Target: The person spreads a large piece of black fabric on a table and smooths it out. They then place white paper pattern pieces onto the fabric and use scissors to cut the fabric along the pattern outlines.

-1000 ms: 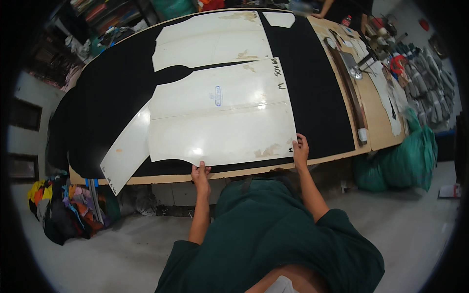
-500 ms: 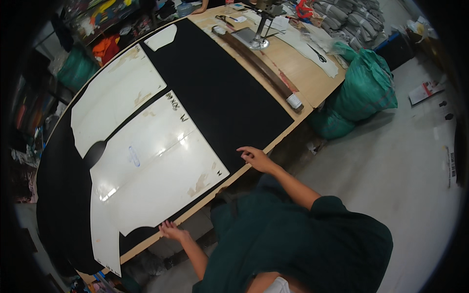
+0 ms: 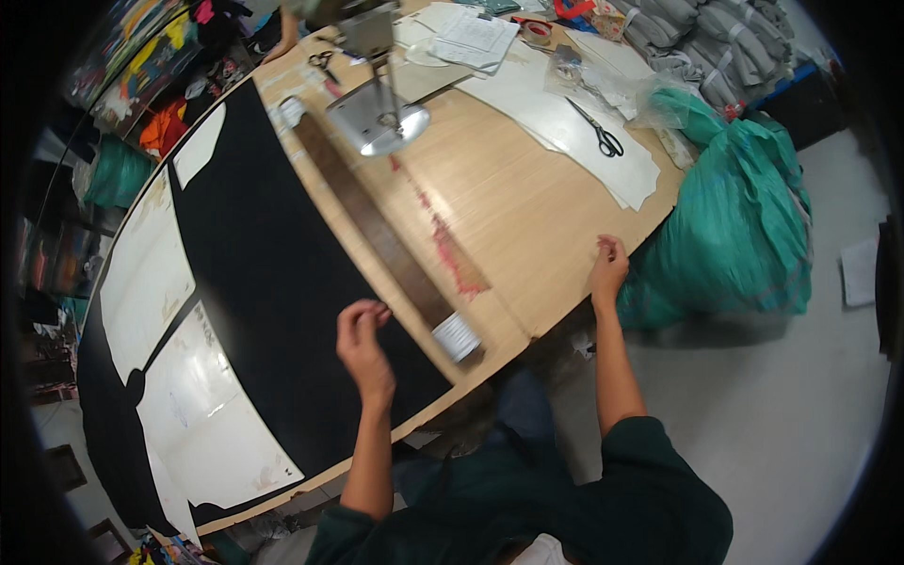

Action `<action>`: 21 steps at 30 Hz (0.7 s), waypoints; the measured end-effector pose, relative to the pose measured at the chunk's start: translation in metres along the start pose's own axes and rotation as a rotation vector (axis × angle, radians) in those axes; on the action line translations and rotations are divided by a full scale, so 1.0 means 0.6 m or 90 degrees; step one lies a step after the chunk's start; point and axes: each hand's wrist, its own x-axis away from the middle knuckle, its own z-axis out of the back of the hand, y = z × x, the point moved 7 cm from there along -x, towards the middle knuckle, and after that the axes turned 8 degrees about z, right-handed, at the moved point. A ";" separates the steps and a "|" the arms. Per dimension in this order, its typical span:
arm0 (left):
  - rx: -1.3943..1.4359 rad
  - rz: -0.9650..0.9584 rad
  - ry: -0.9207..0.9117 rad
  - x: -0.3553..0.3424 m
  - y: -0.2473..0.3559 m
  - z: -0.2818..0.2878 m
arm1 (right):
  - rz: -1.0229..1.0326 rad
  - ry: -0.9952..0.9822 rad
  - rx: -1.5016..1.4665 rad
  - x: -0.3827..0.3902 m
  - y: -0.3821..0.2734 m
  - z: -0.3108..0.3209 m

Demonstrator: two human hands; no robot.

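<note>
My left hand (image 3: pixel 364 353) is raised over the black fabric (image 3: pixel 282 273), close to its right edge. Its fingers are loosely bent and apart, and nothing shows in them. My right hand (image 3: pixel 610 268) hovers by the table's front edge near the green sack (image 3: pixel 725 226), fingers half curled and holding nothing. White pattern pieces lie on the fabric: a large near one (image 3: pixel 217 414), a far one (image 3: pixel 151 273) and a small one (image 3: pixel 200 146). A long brown bar (image 3: pixel 377 221) with a pale wrapped end rests just right of the fabric.
A cutting machine (image 3: pixel 377 122) on a metal base stands on the wooden table (image 3: pixel 527 188). Black scissors (image 3: pixel 598 129) lie on white pattern sheets (image 3: pixel 527 99) at the right, with papers (image 3: pixel 476 38) behind. Grey bundles (image 3: pixel 706 42) are piled beyond. Another person's arm (image 3: pixel 282 38) shows at the far edge.
My view and body have shifted right along the table. My left hand has left the table edge beside the large pattern piece; my right hand has moved off the fabric toward the green sack.
</note>
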 end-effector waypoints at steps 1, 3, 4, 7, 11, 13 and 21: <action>-0.041 -0.014 -0.092 -0.044 -0.007 -0.112 | 0.001 0.030 0.095 -0.060 0.046 -0.002; -0.200 -0.100 -0.171 -0.126 -0.025 -0.297 | 0.016 0.092 0.299 -0.159 0.111 0.008; -0.319 -0.128 -0.135 -0.168 -0.041 -0.373 | -0.161 -0.043 0.319 -0.201 0.177 -0.003; -0.626 -0.281 -0.001 -0.233 -0.071 -0.505 | -0.289 0.082 0.476 -0.245 0.225 -0.008; -0.775 -0.236 0.064 -0.270 -0.102 -0.550 | -0.269 0.066 0.438 -0.260 0.228 -0.029; -0.779 -0.252 0.058 -0.272 -0.099 -0.556 | -0.253 0.064 0.454 -0.261 0.219 -0.031; -0.846 -0.172 0.041 -0.293 -0.089 -0.576 | -0.186 0.032 0.532 -0.282 0.208 -0.045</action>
